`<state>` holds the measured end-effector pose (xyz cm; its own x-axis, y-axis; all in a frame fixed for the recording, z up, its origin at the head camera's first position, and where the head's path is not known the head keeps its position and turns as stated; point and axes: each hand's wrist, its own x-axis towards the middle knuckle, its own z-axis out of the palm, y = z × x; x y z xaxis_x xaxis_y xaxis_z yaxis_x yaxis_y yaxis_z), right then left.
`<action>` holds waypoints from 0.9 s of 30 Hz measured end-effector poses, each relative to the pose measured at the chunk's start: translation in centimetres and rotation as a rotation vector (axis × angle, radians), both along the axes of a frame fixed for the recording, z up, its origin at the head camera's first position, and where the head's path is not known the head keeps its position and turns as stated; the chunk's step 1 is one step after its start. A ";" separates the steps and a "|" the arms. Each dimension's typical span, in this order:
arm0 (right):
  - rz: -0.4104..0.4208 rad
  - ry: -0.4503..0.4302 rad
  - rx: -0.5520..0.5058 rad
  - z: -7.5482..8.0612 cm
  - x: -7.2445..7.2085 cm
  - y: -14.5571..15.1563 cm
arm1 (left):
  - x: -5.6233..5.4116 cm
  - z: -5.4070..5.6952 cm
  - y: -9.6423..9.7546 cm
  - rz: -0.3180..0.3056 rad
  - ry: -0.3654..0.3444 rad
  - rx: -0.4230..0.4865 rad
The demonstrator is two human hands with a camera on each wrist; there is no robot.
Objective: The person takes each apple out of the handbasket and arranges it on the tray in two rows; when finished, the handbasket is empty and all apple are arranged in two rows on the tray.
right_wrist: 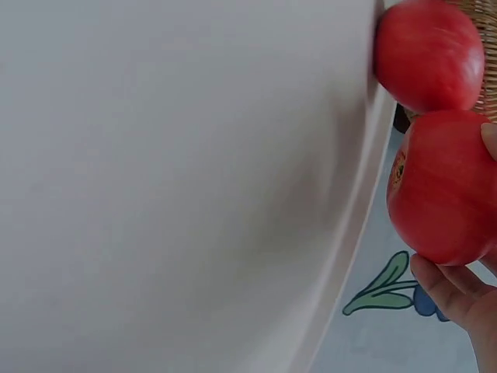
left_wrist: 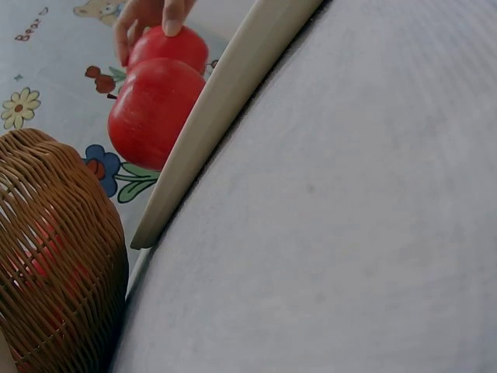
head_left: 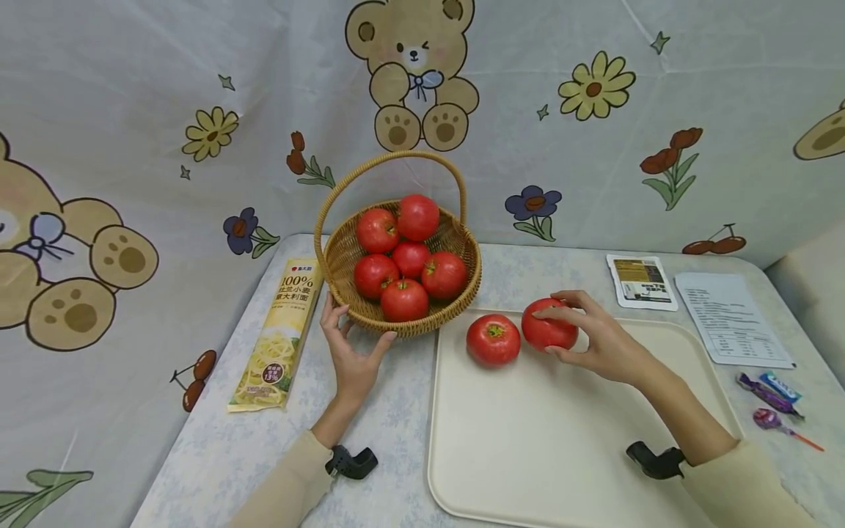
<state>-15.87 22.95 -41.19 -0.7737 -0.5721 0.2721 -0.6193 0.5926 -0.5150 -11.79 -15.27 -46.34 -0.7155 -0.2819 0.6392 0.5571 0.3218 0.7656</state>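
A wicker basket [head_left: 472, 290] with a tall handle holds several red tomatoes [head_left: 405, 300]. My left hand [head_left: 353, 363] holds the basket's lower left side, thumb and fingers spread around its curve; some fingertips are hidden behind it. Over the far edge of a cream tray [head_left: 528, 447], my right hand [head_left: 604, 337] grips a tomato [right_wrist: 443, 186] between thumb and fingers. Just left of it, another tomato [head_left: 493, 340] sits at the tray's far left corner. In the left wrist view the two tomatoes overlap beyond the tray's rim [left_wrist: 210, 132].
A yellow pasta packet [head_left: 277, 334] lies left of the basket. Behind the tray is a white sachet [head_left: 642, 282], with a printed sheet [head_left: 734, 319] to its right. Wrapped candies [head_left: 769, 396] and a lollipop [head_left: 769, 419] lie at the right. A patterned cloth hangs behind the table.
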 end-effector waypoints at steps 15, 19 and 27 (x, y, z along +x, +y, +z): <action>-0.022 -0.038 0.026 -1.8 1.2 0.5 | 0.1 0.1 0.2 -0.004 0.003 0.005; -0.024 -0.047 0.016 -1.9 1.4 0.4 | 0.1 0.2 0.2 -0.002 0.008 0.008; -0.024 -0.045 0.018 -2.2 1.8 0.5 | 0.1 0.3 0.2 -0.003 0.006 0.002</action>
<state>-14.11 23.48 -43.44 -0.7983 -0.5578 0.2271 -0.5816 0.6162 -0.5311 -11.73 -15.10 -46.02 -0.7125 -0.2805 0.6432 0.5630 0.3186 0.7626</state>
